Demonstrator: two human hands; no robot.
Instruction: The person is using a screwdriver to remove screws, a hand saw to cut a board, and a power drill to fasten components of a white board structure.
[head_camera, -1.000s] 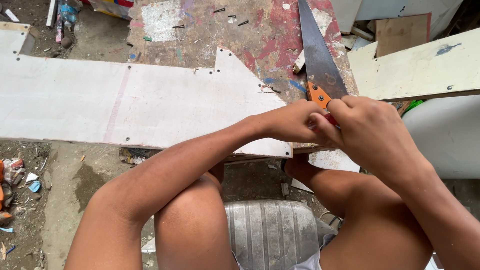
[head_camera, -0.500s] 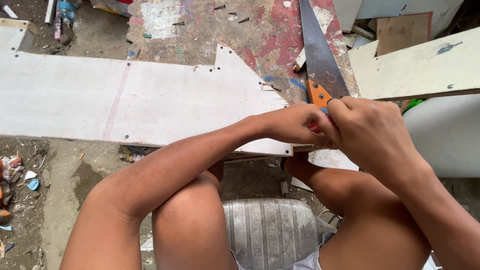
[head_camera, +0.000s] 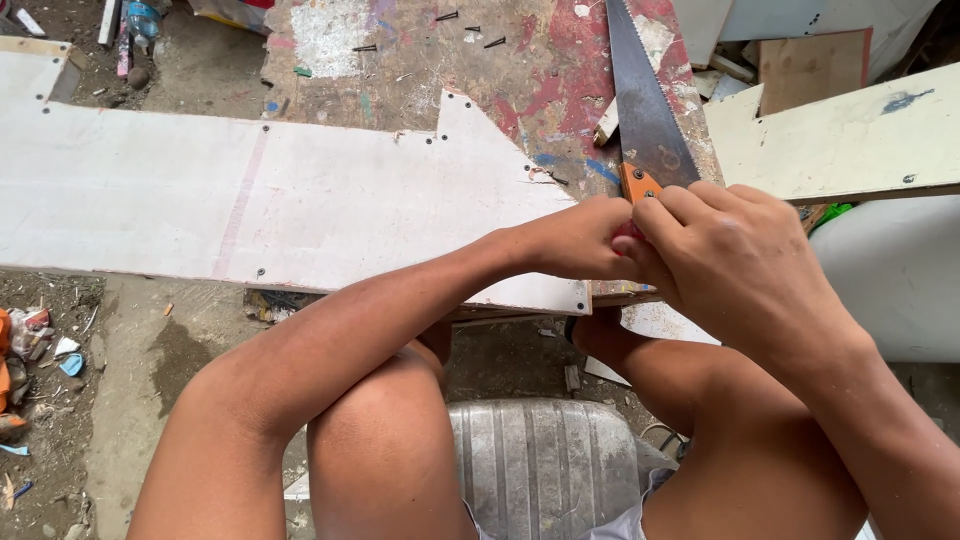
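A hand saw (head_camera: 645, 110) with a grey blade and an orange handle lies across a paint-stained wooden board (head_camera: 520, 70), blade pointing away from me. My right hand (head_camera: 735, 255) wraps the saw's handle. My left hand (head_camera: 580, 238) is pressed against the right one, fingers closed around the same handle. Just left of the hands lies a long white panel (head_camera: 260, 200) with a pointed notch at its far edge. Most of the handle is hidden by my fingers.
A second pale panel (head_camera: 850, 140) lies at the right, above a white curved surface (head_camera: 900, 280). Several dark screws (head_camera: 470, 30) are scattered on the stained board. I sit on a grey ribbed seat (head_camera: 545, 465). Litter lies on the dirt at the left (head_camera: 40, 350).
Both hands have shifted slightly on the saw handle; the saw and panels stay where they were.
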